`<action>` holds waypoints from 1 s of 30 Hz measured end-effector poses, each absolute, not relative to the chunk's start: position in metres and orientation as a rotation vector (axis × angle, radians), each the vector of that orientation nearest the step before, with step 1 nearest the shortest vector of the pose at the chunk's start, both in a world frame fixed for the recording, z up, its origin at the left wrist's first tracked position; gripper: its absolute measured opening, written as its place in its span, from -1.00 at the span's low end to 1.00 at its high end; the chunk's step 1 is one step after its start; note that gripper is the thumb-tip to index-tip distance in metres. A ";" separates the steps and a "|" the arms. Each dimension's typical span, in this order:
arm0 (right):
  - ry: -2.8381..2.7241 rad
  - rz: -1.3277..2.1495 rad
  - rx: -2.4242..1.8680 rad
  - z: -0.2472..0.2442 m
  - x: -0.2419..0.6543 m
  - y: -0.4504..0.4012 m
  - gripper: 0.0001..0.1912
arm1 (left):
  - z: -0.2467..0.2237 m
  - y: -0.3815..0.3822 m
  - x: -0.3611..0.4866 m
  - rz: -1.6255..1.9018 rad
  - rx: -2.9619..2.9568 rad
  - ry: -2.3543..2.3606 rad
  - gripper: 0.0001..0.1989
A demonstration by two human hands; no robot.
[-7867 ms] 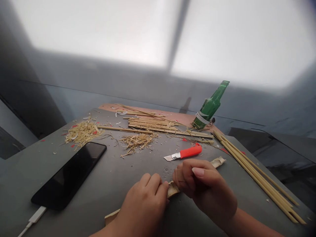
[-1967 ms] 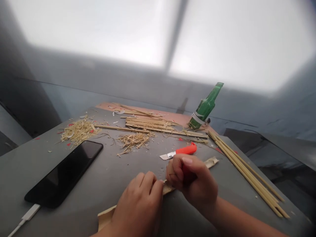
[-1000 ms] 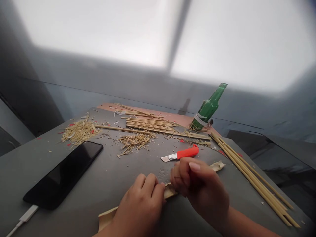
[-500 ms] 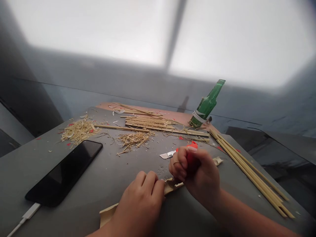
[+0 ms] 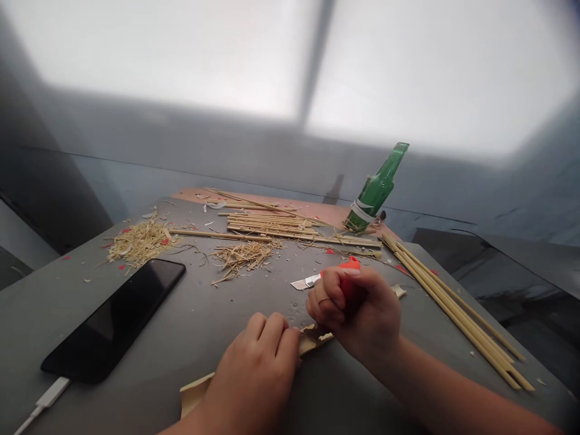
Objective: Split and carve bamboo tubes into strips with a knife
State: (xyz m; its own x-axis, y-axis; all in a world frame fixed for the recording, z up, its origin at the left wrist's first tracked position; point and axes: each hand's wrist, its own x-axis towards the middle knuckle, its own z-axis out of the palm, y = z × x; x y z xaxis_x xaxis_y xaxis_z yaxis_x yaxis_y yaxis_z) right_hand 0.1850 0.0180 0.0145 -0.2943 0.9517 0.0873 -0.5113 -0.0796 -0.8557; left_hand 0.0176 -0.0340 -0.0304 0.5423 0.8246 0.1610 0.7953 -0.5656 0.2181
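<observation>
My left hand (image 5: 254, 362) is closed over a split bamboo strip (image 5: 194, 389), pressing it to the grey table. The strip runs diagonally under both hands, and its ragged, hollowed middle shows between them. My right hand (image 5: 357, 308) is a fist around a red handle (image 5: 354, 294), just above the strip; the tool's working end is hidden. A segmented cutter blade (image 5: 304, 282) with red-orange plastic shows behind the fist. I cannot tell whether it belongs to the held handle. The strip's far end (image 5: 399, 291) shows beyond my right wrist.
A black phone (image 5: 118, 320) with a white cable lies left. Behind are shavings piles (image 5: 140, 241), (image 5: 244, 255) and a row of bamboo sticks (image 5: 272, 222). A green bottle (image 5: 374, 193) leans at the back right. Longer sticks (image 5: 453, 308) lie along the right edge.
The whole view has shifted slightly left. Both hands keep nearly the same place and grip on the bamboo strip and the red handle.
</observation>
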 end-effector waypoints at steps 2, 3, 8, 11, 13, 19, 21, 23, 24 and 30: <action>-1.070 1.634 -0.624 0.014 0.185 0.019 -0.64 | -0.030 -0.034 0.018 0.388 2.654 1.397 -0.81; -1.114 1.629 -0.625 0.014 0.185 0.019 -0.64 | -0.030 -0.034 0.017 0.400 2.664 1.391 -0.81; -1.363 1.581 -0.624 0.015 0.185 0.005 -0.65 | -0.033 -0.032 0.015 0.405 2.740 1.370 -0.80; -1.496 1.529 -0.625 0.018 0.185 -0.002 -0.65 | -0.033 -0.031 0.015 0.390 2.752 1.364 -0.79; -1.358 1.492 -0.607 0.022 0.186 0.000 -0.64 | -0.031 -0.031 0.015 0.404 2.738 1.381 -0.79; -1.012 1.426 -0.669 0.028 0.191 0.014 -0.65 | -0.026 -0.031 0.016 0.426 2.673 1.371 -0.80; -1.025 1.425 -0.658 0.027 0.191 0.012 -0.65 | -0.026 -0.031 0.016 0.428 2.694 1.359 -0.80; -1.052 1.448 -0.621 0.025 0.189 0.008 -0.65 | -0.027 -0.031 0.015 0.439 2.726 1.355 -0.80; -1.070 1.462 -0.606 0.024 0.188 0.006 -0.64 | -0.028 -0.031 0.015 0.444 2.741 1.358 -0.80; -1.199 1.445 -0.666 0.018 0.183 0.001 -0.68 | -0.034 -0.032 0.013 0.523 2.819 1.372 -0.78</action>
State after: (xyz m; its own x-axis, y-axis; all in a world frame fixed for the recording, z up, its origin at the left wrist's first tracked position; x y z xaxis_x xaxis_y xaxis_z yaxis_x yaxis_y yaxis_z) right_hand 0.1830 0.0010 0.0181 -0.2512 0.9455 0.2073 -0.3783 0.1012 -0.9201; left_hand 0.0133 -0.0325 -0.0342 0.5733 0.7592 0.3081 0.7715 -0.6268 0.1090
